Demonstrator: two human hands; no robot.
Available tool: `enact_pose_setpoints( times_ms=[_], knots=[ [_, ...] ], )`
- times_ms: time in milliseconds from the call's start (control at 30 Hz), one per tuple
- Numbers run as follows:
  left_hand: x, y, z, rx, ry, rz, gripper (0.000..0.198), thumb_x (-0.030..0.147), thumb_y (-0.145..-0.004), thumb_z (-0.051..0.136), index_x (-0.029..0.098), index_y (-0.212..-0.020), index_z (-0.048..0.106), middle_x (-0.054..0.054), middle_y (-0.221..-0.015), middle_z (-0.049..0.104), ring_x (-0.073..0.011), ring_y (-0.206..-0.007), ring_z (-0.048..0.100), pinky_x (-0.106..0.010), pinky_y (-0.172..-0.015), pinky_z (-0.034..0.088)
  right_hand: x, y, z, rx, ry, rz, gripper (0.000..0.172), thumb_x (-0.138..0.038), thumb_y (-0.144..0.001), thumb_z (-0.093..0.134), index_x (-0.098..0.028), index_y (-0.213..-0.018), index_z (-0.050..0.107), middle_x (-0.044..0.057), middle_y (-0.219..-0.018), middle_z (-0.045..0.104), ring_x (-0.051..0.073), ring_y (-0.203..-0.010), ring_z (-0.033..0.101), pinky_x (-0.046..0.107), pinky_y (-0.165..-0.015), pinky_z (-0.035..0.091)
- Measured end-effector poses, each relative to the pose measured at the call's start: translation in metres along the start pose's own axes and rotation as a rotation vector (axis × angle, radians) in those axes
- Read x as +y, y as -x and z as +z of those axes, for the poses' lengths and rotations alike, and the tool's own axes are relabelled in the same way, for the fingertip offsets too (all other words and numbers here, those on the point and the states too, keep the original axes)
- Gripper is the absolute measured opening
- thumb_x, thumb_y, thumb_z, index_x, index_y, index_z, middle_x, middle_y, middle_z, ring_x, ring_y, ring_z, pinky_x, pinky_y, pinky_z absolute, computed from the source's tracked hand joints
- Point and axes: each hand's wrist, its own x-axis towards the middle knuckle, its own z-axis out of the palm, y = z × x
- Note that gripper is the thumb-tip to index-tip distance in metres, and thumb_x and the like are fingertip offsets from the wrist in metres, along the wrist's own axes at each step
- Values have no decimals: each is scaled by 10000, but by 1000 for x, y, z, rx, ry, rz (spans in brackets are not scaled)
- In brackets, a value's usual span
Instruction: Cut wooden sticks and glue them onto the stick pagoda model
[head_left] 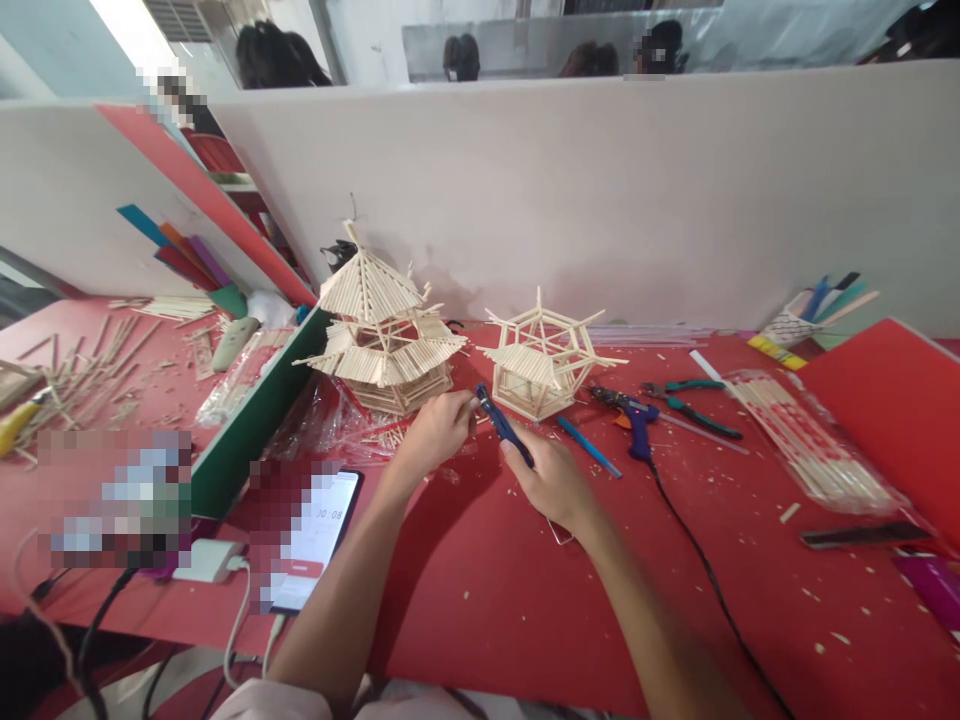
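Observation:
My left hand (442,428) is closed in a pinch near the middle of the table, its fingertips beside the tip of the tool in my right hand. What it pinches is too small to make out. My right hand (551,475) grips a dark blue hand tool (504,425) with a metal head, which looks like cutting pliers. Behind my left hand stands a two-tiered pavilion model (386,345) of thin wooden sticks. A smaller stick frame (544,360) stands behind my right hand, with roof slats over its front part and open beams elsewhere.
To the right lie a blue glue gun (637,430) with a cord, green-handled pliers (701,405) and bagged sticks (817,440). A blue strip (590,447) is near my right hand. A phone (319,540) lies left, beside a green divider (259,420). A grey partition (525,190) stands behind.

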Motion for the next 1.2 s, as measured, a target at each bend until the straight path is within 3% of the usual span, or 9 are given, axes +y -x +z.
enact_pose_setpoints(
  times_ms=[433, 1200],
  knots=[
    [2, 1, -2, -34, -7, -61, 319, 163, -936, 412, 187, -634, 514, -34, -661, 631, -161, -639, 579, -265, -657, 377, -1, 1, -1, -28, 1, 12, 443, -362, -1005, 399, -260, -1416, 532, 80, -1170, 736, 287, -1090, 681, 402, -924, 514],
    [0, 1, -1, -43, -24, -33, 287, 174, -938, 402, 198, -668, 498, -20, -628, 577, -154, -576, 519, -274, -608, 350, 0, 1, 0, -31, 52, -4, 448, -358, -1008, 381, -242, -1415, 526, 88, -1195, 725, 278, -1065, 686, 380, -899, 510]
  ],
)
